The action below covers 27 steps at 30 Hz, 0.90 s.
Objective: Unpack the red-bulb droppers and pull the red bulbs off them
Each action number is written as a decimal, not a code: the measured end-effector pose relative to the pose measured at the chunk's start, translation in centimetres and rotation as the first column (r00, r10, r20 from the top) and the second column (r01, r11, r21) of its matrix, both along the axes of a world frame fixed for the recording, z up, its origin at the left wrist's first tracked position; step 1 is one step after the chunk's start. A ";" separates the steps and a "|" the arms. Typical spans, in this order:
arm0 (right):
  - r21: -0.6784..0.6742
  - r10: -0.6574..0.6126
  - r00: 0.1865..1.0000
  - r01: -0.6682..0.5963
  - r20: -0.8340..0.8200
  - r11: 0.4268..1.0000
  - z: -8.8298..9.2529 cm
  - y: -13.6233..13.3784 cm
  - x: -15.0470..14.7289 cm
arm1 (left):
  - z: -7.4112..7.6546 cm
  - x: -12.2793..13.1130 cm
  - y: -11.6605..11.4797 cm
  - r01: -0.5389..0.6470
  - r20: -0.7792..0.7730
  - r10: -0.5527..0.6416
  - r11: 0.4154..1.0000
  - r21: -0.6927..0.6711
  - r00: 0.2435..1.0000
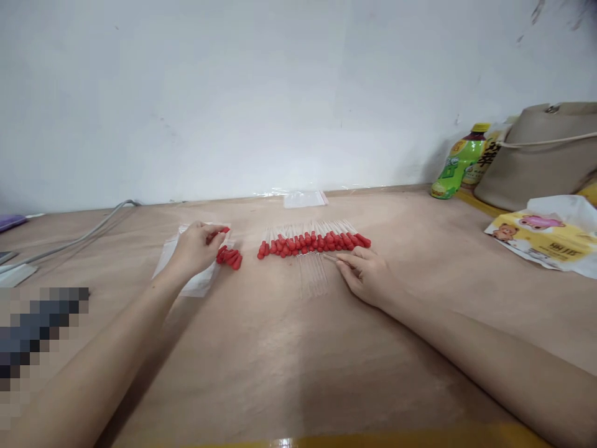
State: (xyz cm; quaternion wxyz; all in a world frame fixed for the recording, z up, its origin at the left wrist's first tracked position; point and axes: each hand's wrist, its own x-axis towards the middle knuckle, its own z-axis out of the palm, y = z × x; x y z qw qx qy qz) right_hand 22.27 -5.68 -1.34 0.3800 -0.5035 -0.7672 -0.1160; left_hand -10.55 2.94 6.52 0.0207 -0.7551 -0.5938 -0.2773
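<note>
My left hand (196,247) pinches a small red rubber bulb (225,230) above a little heap of loose red bulbs (230,256). Thin clear plastic bags (198,285) lie beneath that hand. Between the fingertips of my right hand (366,272) is a thin clear dropper tube (330,256), pointing left. Just left of it, several bare clear tubes (312,279) lie side by side. Behind them stretches a row of droppers with red bulbs (312,241), their clear stems toward the wall and the bulbs toward me.
Brown paper covers the table (261,361). A clear zip bag (305,199) lies by the wall. On the right are a green drink bottle (459,163), a beige bag (536,158) and a printed wrapper (545,233). A grey cable (88,235) runs along the left.
</note>
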 end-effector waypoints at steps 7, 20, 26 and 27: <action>0.023 -0.018 1.000 0.018 0.009 1.000 -0.1 0.3 -0.1 | -2.0 -2.0 1.3 0.016 0.128 0.016 0.971 -0.238 0.992; -0.056 -0.004 0.996 0.008 0.085 0.998 0.1 -0.1 -1.1 | -2.4 0.4 0.0 0.044 -0.071 -0.031 0.981 0.187 0.997; -0.124 0.018 0.987 0.002 0.161 0.992 0.3 -0.6 -1.7 | -3.0 3.8 -1.6 0.155 -0.271 -0.091 0.961 0.229 0.958; -0.135 0.021 0.986 0.002 0.168 0.991 0.4 -0.6 -1.7 | -3.1 4.2 -1.7 0.157 -0.295 -0.086 0.961 0.228 0.952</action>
